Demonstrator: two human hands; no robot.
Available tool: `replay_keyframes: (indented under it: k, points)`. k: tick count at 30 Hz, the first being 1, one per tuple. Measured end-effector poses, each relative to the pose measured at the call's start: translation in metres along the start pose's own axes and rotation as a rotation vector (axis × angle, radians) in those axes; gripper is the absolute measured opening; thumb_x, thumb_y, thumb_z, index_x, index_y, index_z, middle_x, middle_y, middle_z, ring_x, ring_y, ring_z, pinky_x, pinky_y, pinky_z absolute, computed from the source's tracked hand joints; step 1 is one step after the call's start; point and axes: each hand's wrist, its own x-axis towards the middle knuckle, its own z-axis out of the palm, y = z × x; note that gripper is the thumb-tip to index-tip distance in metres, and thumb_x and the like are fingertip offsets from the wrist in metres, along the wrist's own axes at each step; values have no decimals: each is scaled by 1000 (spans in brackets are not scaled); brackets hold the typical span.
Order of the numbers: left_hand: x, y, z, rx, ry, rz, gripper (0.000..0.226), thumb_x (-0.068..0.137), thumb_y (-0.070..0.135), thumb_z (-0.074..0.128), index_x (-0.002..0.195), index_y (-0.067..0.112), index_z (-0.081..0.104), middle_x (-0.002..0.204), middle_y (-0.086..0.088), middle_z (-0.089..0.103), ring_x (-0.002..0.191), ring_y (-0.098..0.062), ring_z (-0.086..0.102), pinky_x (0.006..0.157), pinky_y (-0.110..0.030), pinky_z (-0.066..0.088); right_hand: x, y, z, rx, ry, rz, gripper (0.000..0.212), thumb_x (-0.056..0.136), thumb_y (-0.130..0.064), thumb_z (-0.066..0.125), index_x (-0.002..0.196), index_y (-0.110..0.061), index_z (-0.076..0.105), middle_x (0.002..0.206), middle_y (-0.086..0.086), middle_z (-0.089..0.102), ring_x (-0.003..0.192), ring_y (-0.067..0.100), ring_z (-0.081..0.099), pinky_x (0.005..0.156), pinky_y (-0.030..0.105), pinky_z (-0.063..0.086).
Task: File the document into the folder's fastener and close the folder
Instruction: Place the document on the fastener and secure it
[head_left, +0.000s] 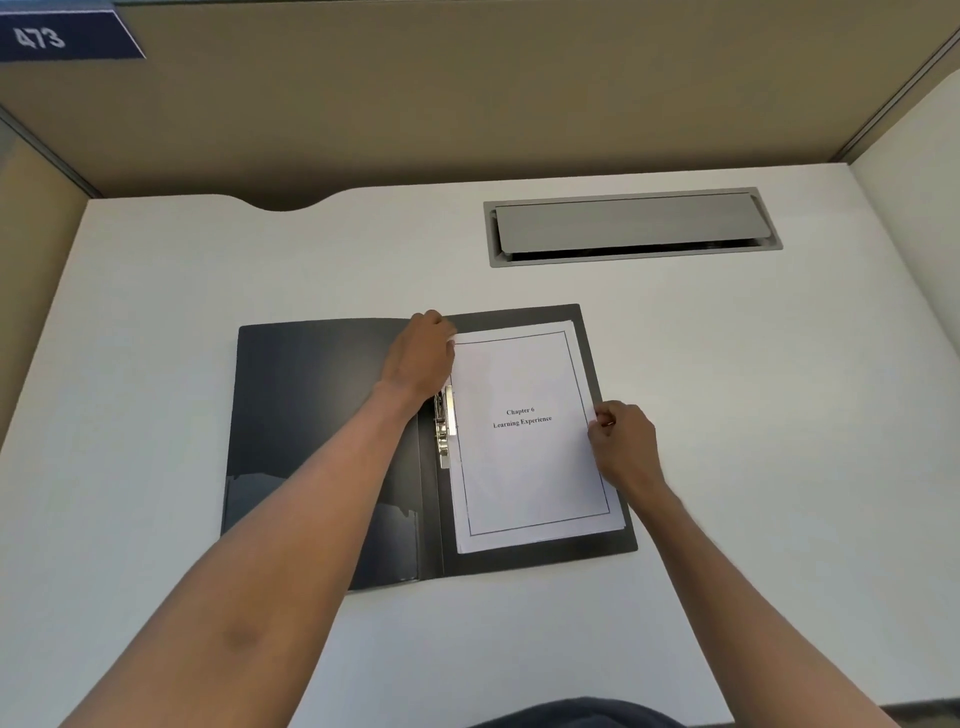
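A black folder (311, 415) lies open and flat on the white desk (753, 389). A stack of white document pages (524, 467), titled "Chapter 6 Learning Experience", rests on the folder's right half. The metal fastener (444, 431) stands along the spine beside the pages' left edge. My left hand (418, 356) rests over the upper part of the spine, fingers curled at the pages' top left corner. My right hand (623, 441) pinches the right edge of the stack about midway down.
A grey cable hatch (631, 226) is set into the desk behind the folder to the right. Beige partition walls (467, 104) enclose the desk at the back and sides. A blue sign (62, 36) reading 473 hangs top left.
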Motion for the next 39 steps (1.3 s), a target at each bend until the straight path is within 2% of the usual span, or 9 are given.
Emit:
replay_keyframes:
  k: [5, 7, 10, 12, 16, 21, 27, 33, 39]
  points:
    - [3, 8, -2, 109, 40, 33, 33, 103, 14, 46, 129, 8, 65, 129, -10, 62, 120, -31, 55, 97, -41, 45, -29, -20, -13, 182, 86, 86, 23, 96, -11, 55, 116, -11, 65, 112, 6, 61, 94, 22, 60, 78, 29, 46]
    - [8, 16, -1, 144, 46, 94, 33, 103, 15, 45, 129, 9, 65, 131, -9, 61, 121, -30, 54, 99, -40, 42, -57, -27, -14, 518, 7, 294, 17, 96, -12, 54, 107, -16, 66, 107, 1, 66, 91, 18, 62, 81, 27, 50]
    - [18, 32, 0, 173, -14, 187, 34, 103, 13, 44, 131, 7, 63, 134, -11, 60, 122, -31, 54, 102, -42, 43, -100, -28, -6, 976, -225, 701, 13, 99, -3, 53, 90, -4, 63, 92, 14, 62, 84, 27, 61, 94, 37, 52]
    - [24, 43, 3, 215, -73, 224, 36, 102, 10, 44, 133, 6, 61, 135, -12, 58, 123, -32, 52, 102, -44, 43, -121, -23, 3, 999, -253, 874, 16, 99, 3, 49, 87, 3, 59, 94, 19, 60, 91, 34, 62, 97, 42, 52]
    - [31, 58, 11, 249, -152, 215, 34, 96, -1, 43, 123, 3, 63, 134, -12, 54, 121, -33, 50, 99, -45, 44, -140, -18, 18, 953, -223, 985, 14, 93, 9, 46, 86, 4, 57, 111, 23, 56, 102, 37, 63, 96, 41, 54]
    - [36, 66, 9, 240, -159, 194, 45, 91, -6, 42, 130, 3, 62, 133, -14, 54, 120, -34, 52, 101, -47, 45, -140, -23, 24, 1090, -219, 1011, 16, 94, 12, 43, 88, 2, 55, 124, 29, 59, 117, 40, 62, 111, 46, 48]
    - [33, 70, 7, 237, -160, 183, 43, 93, -6, 41, 129, 3, 61, 131, -15, 55, 115, -36, 55, 97, -47, 47, -138, -28, 29, 1184, -196, 1034, 17, 98, 10, 40, 87, 4, 52, 113, 29, 61, 120, 41, 61, 113, 47, 46]
    - [30, 72, 5, 236, -163, 183, 42, 93, -6, 41, 128, 4, 62, 129, -15, 57, 113, -36, 55, 93, -45, 47, -139, -29, 28, 1191, -204, 1001, 14, 99, 9, 41, 95, 7, 54, 121, 30, 60, 121, 40, 61, 114, 47, 45]
    - [27, 63, 3, 242, -112, 165, 39, 98, 3, 44, 132, 8, 61, 131, -11, 57, 118, -32, 55, 99, -43, 44, -155, -16, 12, 846, -207, 729, 15, 96, -8, 55, 99, -1, 67, 104, 21, 72, 93, 26, 70, 91, 38, 59]
